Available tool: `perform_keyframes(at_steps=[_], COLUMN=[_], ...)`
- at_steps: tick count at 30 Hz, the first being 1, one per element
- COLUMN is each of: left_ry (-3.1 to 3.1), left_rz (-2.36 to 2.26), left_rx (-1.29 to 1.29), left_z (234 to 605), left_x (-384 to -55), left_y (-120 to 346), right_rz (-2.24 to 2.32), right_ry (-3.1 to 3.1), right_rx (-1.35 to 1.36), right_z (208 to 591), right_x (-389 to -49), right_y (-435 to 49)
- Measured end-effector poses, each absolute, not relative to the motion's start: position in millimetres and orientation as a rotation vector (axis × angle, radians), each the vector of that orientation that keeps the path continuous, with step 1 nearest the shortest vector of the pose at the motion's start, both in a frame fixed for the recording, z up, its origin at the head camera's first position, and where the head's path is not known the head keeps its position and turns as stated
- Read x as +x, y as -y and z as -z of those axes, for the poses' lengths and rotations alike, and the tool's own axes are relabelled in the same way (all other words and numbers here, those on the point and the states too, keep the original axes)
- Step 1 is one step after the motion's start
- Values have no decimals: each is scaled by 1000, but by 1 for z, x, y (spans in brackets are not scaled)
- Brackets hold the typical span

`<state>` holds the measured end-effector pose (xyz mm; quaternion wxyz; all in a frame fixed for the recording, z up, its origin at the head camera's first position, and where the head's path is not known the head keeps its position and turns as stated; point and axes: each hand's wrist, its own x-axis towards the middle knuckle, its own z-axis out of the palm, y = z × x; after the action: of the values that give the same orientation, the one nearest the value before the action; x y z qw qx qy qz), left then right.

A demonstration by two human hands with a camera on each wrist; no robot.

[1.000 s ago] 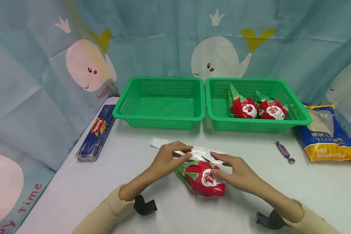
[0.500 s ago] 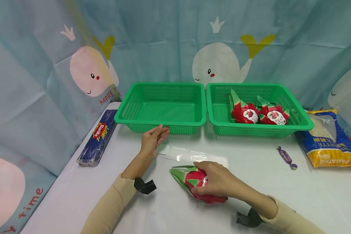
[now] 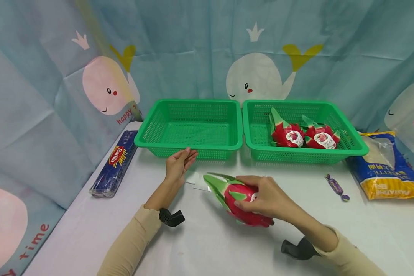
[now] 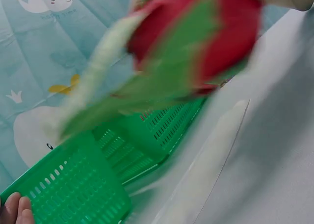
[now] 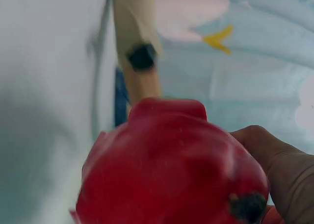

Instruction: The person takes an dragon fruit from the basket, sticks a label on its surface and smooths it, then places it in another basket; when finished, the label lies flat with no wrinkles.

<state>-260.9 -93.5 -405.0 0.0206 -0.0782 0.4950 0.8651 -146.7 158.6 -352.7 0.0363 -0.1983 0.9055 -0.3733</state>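
My right hand (image 3: 267, 197) grips a red dragon fruit (image 3: 243, 220) with long green leaf tips, thumb and fingers round its right end. The fruit is held above the table, its leaves pointing back left. It fills much of the right wrist view, and blurs across the left wrist view as a red and green dragon fruit (image 4: 196, 42). My left hand (image 3: 179, 165) pinches the front rim of the left green basket (image 3: 189, 146), which has nothing inside. Fingertips (image 4: 22, 211) show right at the rim in the left wrist view.
A right green basket (image 3: 307, 155) with two stickered dragon fruits (image 3: 319, 136) stands beside the left one. A Barilla spaghetti pack (image 3: 114, 163) lies left, a pasta bag (image 3: 383, 168) right. Nearby are a purple-wrapped candy (image 3: 336, 187) and a clear, whitish flat strip (image 4: 211, 160).
My left hand went from above the dragon fruit to the left basket's front rim. The right hand took hold of the fruit and raised it from the table.
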Motion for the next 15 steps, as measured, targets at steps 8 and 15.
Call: perform_keyframes(at_steps=[8, 15], left_ry=[-1542, -1588], left_rz=[-2708, -2711], left_rx=[-254, -218], left_z=[408, 410], left_x=[-262, -262], left_y=[93, 92], right_rz=[1386, 1667], right_ry=[-2825, -2909], right_rx=[-379, -130], right_z=[318, 294], right_x=[-187, -232], right_y=[-191, -217])
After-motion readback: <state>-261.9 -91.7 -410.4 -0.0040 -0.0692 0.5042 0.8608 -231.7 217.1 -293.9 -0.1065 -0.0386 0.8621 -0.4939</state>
